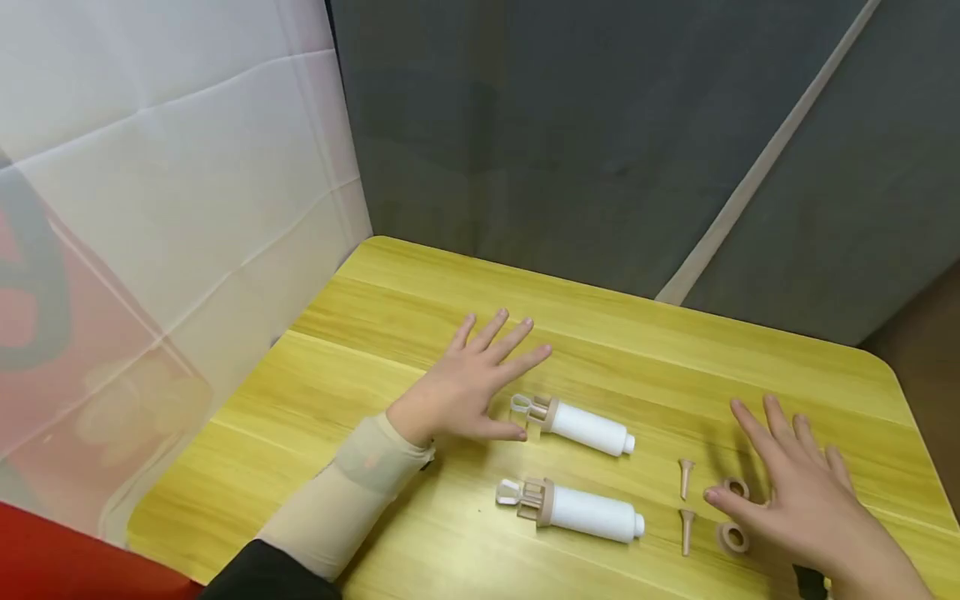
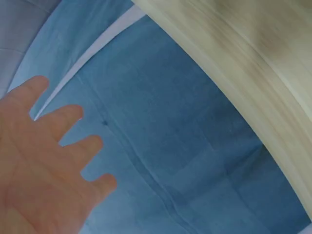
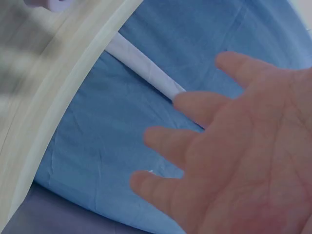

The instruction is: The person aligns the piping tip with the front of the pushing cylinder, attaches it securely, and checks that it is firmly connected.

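Observation:
Fingers spread, my left hand hovers over the table just left of the upper white cylinder, holding nothing. That cylinder has a beige slotted collar and a clear loop at its left end. A second, matching white cylinder lies below it, nearer to me. My right hand, also spread and free of objects, is above the table's right side. Beside its thumb lie two beige flared pegs, an upper peg and a lower peg. Two beige rings, one far and one near, are partly covered by that hand.
The yellow wood-grain table has rounded corners. Behind it hangs a dark grey cloth with a pale diagonal strip. A white cloth wall stands on the left, and something red shows at the lower left.

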`<state>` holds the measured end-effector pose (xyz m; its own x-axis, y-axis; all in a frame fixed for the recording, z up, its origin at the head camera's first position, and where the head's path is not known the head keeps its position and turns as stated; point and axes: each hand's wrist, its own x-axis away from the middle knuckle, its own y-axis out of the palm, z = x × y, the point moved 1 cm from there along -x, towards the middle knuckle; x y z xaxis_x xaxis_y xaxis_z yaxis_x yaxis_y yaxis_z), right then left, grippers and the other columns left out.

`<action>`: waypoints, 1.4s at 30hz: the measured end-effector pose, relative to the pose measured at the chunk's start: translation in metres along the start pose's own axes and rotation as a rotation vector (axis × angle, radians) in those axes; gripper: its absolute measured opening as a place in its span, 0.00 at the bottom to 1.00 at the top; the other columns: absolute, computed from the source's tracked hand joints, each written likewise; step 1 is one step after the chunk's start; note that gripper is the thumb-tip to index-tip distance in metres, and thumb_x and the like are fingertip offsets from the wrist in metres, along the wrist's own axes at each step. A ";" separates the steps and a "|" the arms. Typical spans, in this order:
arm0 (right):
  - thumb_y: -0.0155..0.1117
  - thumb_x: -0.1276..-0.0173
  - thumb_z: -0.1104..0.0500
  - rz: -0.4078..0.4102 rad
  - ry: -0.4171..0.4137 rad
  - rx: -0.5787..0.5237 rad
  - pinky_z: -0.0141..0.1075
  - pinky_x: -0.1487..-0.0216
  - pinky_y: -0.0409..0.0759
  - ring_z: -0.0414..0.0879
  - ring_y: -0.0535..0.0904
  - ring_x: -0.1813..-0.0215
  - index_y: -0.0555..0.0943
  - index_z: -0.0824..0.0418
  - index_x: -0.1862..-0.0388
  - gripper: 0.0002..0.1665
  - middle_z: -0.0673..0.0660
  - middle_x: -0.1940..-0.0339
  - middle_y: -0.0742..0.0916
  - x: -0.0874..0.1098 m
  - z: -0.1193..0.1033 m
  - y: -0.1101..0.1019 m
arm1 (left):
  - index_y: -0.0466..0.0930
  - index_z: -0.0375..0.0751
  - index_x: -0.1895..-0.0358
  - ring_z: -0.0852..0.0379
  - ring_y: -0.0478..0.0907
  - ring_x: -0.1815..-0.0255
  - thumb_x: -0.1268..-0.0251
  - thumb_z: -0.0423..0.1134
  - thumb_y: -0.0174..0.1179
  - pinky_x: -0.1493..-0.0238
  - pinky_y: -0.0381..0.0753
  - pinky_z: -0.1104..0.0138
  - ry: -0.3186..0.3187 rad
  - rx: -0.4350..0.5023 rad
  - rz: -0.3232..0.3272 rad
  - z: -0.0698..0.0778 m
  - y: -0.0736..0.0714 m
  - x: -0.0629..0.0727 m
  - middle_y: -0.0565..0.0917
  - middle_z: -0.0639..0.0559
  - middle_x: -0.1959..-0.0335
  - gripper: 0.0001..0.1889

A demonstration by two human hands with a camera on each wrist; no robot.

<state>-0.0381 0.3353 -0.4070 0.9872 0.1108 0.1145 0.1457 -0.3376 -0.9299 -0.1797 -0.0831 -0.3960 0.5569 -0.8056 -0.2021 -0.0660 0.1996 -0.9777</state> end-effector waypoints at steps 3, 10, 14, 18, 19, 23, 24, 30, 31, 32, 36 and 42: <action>0.70 0.31 0.29 0.022 -0.017 0.005 0.87 0.36 0.33 0.85 0.35 0.20 0.42 0.47 0.08 0.67 0.72 0.12 0.41 -0.001 -0.003 0.001 | 0.56 0.56 0.13 0.36 0.42 0.13 0.39 0.73 0.67 0.20 0.42 0.33 0.029 0.035 0.017 0.004 0.001 -0.003 0.50 0.44 0.12 0.55; 0.78 0.38 0.32 0.029 -0.080 0.093 0.82 0.38 0.60 0.88 0.59 0.27 0.73 0.65 0.23 0.55 0.81 0.24 0.68 -0.007 -0.008 0.004 | 0.58 0.53 0.13 0.37 0.54 0.15 0.36 0.71 0.68 0.20 0.52 0.38 0.097 0.077 0.011 0.017 0.001 -0.011 0.58 0.42 0.14 0.53; 0.86 0.46 0.37 0.041 -0.148 0.081 0.70 0.45 0.76 0.74 0.79 0.41 0.82 0.67 0.37 0.48 0.73 0.40 0.82 -0.012 -0.016 0.008 | 0.61 0.51 0.15 0.37 0.63 0.18 0.35 0.71 0.67 0.21 0.62 0.44 0.145 0.081 -0.002 0.027 -0.001 -0.018 0.65 0.41 0.17 0.51; 0.90 0.52 0.42 0.033 -0.154 0.058 0.53 0.55 0.81 0.52 0.80 0.58 0.84 0.61 0.51 0.37 0.58 0.55 0.83 -0.017 -0.025 0.012 | 0.64 0.50 0.16 0.41 0.67 0.20 0.35 0.69 0.67 0.23 0.66 0.49 0.191 0.106 -0.032 0.041 -0.001 -0.026 0.67 0.42 0.19 0.48; 0.90 0.52 0.43 0.022 -0.153 0.053 0.50 0.58 0.81 0.49 0.78 0.60 0.83 0.60 0.54 0.35 0.56 0.57 0.82 -0.018 -0.027 0.012 | 0.64 0.50 0.16 0.42 0.67 0.20 0.35 0.68 0.68 0.23 0.67 0.50 0.198 0.107 -0.039 0.045 0.000 -0.029 0.68 0.42 0.19 0.48; 0.91 0.55 0.48 -0.026 -0.175 0.035 0.42 0.63 0.75 0.43 0.71 0.65 0.79 0.53 0.63 0.29 0.49 0.65 0.78 -0.022 -0.035 0.017 | 0.68 0.52 0.18 0.47 0.69 0.22 0.34 0.65 0.69 0.23 0.68 0.55 0.210 0.097 -0.072 0.060 0.001 -0.038 0.71 0.44 0.21 0.45; 0.91 0.55 0.49 -0.037 -0.186 0.029 0.41 0.64 0.74 0.42 0.70 0.66 0.78 0.52 0.64 0.29 0.48 0.67 0.77 -0.023 -0.037 0.018 | 0.69 0.52 0.19 0.49 0.71 0.23 0.34 0.63 0.70 0.25 0.69 0.56 0.211 0.095 -0.079 0.064 0.001 -0.039 0.72 0.45 0.22 0.43; 0.92 0.55 0.52 -0.106 -0.233 -0.044 0.35 0.68 0.66 0.37 0.65 0.71 0.76 0.48 0.71 0.27 0.43 0.74 0.75 -0.028 -0.051 0.028 | 0.79 0.51 0.28 0.55 0.80 0.39 0.33 0.52 0.71 0.40 0.80 0.63 0.215 0.038 -0.151 0.084 0.004 -0.043 0.82 0.53 0.37 0.31; 0.92 0.55 0.52 -0.118 -0.233 -0.053 0.35 0.69 0.66 0.37 0.65 0.72 0.76 0.47 0.71 0.27 0.42 0.74 0.74 -0.030 -0.054 0.030 | 0.80 0.52 0.29 0.56 0.80 0.40 0.33 0.53 0.71 0.42 0.80 0.64 0.214 0.020 -0.163 0.086 0.003 -0.043 0.82 0.54 0.39 0.30; 0.92 0.55 0.53 -0.131 -0.229 -0.061 0.35 0.69 0.66 0.37 0.65 0.72 0.76 0.47 0.72 0.28 0.42 0.75 0.74 -0.030 -0.056 0.031 | 0.81 0.52 0.30 0.56 0.81 0.42 0.33 0.53 0.71 0.43 0.80 0.64 0.215 0.010 -0.171 0.089 0.001 -0.042 0.83 0.55 0.40 0.29; 0.92 0.59 0.55 -0.160 -0.180 -0.035 0.37 0.69 0.66 0.40 0.66 0.71 0.76 0.47 0.71 0.28 0.45 0.75 0.74 -0.033 -0.062 0.030 | 0.83 0.53 0.33 0.57 0.81 0.43 0.32 0.52 0.70 0.42 0.80 0.66 0.239 -0.017 -0.200 0.096 -0.007 -0.042 0.83 0.57 0.41 0.26; 0.91 0.62 0.57 -0.204 -0.036 0.010 0.41 0.68 0.69 0.45 0.70 0.70 0.78 0.50 0.67 0.29 0.48 0.73 0.77 -0.036 -0.059 0.021 | 0.84 0.54 0.35 0.60 0.82 0.50 0.30 0.47 0.69 0.48 0.81 0.69 0.319 -0.041 -0.270 0.110 -0.010 -0.068 0.84 0.59 0.44 0.21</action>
<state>-0.0666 0.2688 -0.4103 0.9344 0.2094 0.2883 0.3415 -0.2950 -0.8924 -0.1255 0.0313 -0.3663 0.2751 -0.9596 0.0599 0.0111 -0.0591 -0.9982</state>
